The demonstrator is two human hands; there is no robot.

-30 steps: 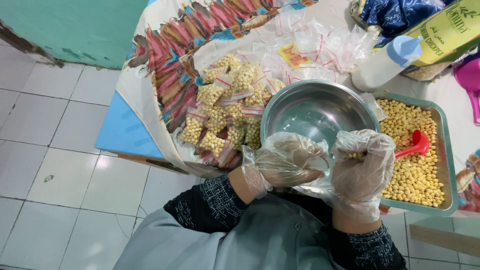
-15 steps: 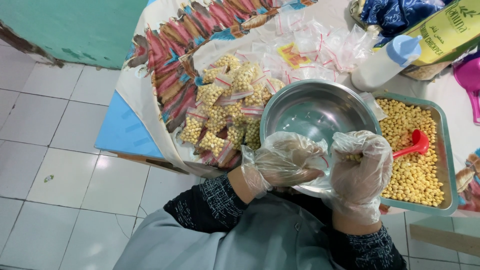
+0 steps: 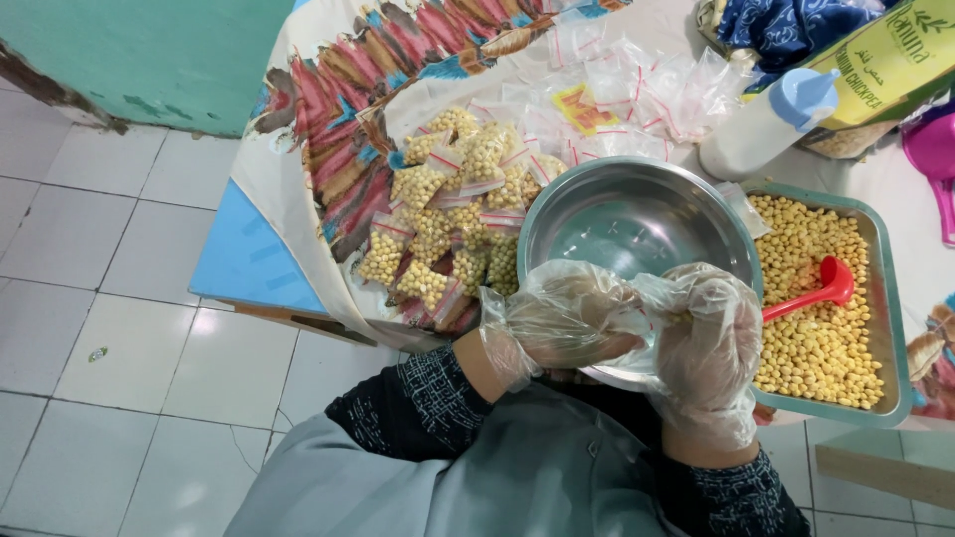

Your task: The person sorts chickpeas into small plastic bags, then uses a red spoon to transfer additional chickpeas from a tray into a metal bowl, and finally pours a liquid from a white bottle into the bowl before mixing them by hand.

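Both gloved hands meeting over near rim of steel bowl [image 3: 637, 224]. Left hand [image 3: 562, 323] and right hand [image 3: 706, 343] pinched on small clear bag [image 3: 652, 320], held between them. Tray of chickpeas [image 3: 885, 298] at right; filled red-striped bags [image 3: 448, 214] heaped left; yellow-green box [image 3: 885, 60] far right.
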